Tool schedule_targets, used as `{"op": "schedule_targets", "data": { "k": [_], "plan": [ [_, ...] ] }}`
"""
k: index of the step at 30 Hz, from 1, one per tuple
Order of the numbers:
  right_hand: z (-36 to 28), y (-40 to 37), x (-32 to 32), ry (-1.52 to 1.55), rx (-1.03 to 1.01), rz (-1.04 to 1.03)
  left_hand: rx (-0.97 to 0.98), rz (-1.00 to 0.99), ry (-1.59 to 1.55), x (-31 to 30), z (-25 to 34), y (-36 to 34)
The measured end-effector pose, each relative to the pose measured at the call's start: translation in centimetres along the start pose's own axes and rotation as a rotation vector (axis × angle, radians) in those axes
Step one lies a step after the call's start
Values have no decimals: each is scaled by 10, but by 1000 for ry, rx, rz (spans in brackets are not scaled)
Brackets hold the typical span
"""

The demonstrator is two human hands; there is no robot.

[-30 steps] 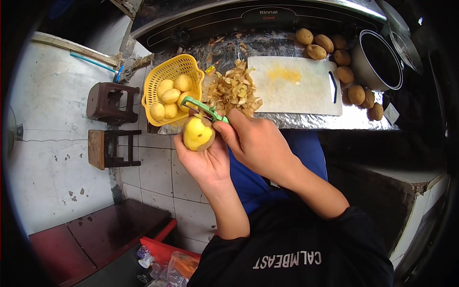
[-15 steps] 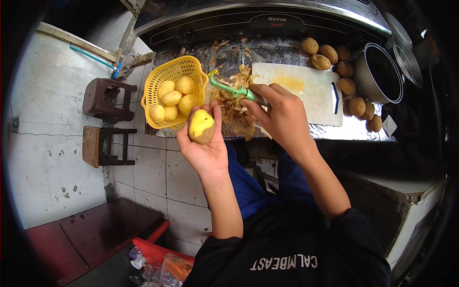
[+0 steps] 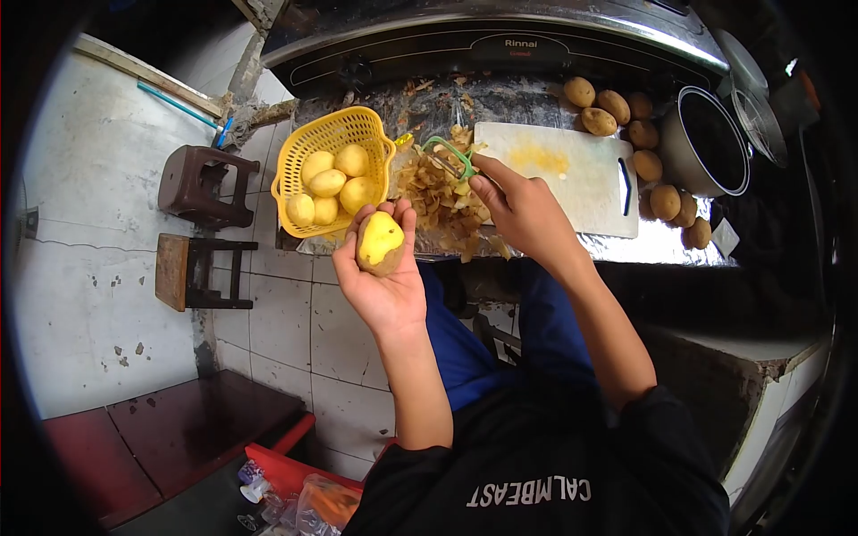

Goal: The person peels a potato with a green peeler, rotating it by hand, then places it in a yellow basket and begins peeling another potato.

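My left hand [image 3: 384, 290] cups a partly peeled potato [image 3: 381, 243], yellow on top with brown skin left at its lower end. In my right hand [image 3: 532, 210] is a green-framed peeler [image 3: 450, 159], its handle hidden in the closed fingers. The peeler's head is over a heap of potato peels [image 3: 447, 201], apart from the potato. Just beyond my left hand stands a yellow plastic basket [image 3: 288, 170] with several peeled potatoes [image 3: 327, 183] in it.
A white cutting board [image 3: 581, 192] with a yellow stain lies right of the peels. Several unpeeled potatoes [image 3: 613, 105] sit around its far and right sides, near a metal pot [image 3: 706, 183]. A Rinnai stove [image 3: 518, 49] runs along the back. Stools [image 3: 206, 186] stand at left.
My right hand has drawn the peeler slightly, and its head has turned and now sits farther right, over the peels. The potato stays in my left hand, tilted a little differently.
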State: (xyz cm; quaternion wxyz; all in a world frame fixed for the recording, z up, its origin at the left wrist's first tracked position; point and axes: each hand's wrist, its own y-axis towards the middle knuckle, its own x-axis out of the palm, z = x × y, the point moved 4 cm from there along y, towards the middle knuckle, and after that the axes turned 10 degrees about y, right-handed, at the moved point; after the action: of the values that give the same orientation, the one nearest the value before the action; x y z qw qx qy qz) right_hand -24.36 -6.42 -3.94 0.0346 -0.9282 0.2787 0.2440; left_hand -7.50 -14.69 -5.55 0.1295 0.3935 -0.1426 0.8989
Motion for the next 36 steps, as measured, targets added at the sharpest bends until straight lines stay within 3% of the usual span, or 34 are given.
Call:
{"op": "schedule_targets", "data": {
  "k": [2,6,10,12,15,27,32,36],
  "plan": [
    [3,-4,1,204,15,5,-2,13,12,-1,-1,-2],
    [4,-7,-1,317,73,38,-21,43,48,-1,-2,-3],
    [-29,-32,-2,159,-98,-82,-49,13,-28,3,-1,-3],
    [-42,-48,7,125,-403,-50,-31,16,1,11,0,-7],
    [-47,-58,13,24,-437,-38,-32,22,25,14,0,-10],
    [-56,-65,24,50,-438,96,90,35,17,20,-1,-18],
    [-64,-62,23,32,-387,85,100,152,43,26,-1,-21],
    [-58,-64,25,43,-394,94,59,53,-76,19,6,-20]
  ]
}}
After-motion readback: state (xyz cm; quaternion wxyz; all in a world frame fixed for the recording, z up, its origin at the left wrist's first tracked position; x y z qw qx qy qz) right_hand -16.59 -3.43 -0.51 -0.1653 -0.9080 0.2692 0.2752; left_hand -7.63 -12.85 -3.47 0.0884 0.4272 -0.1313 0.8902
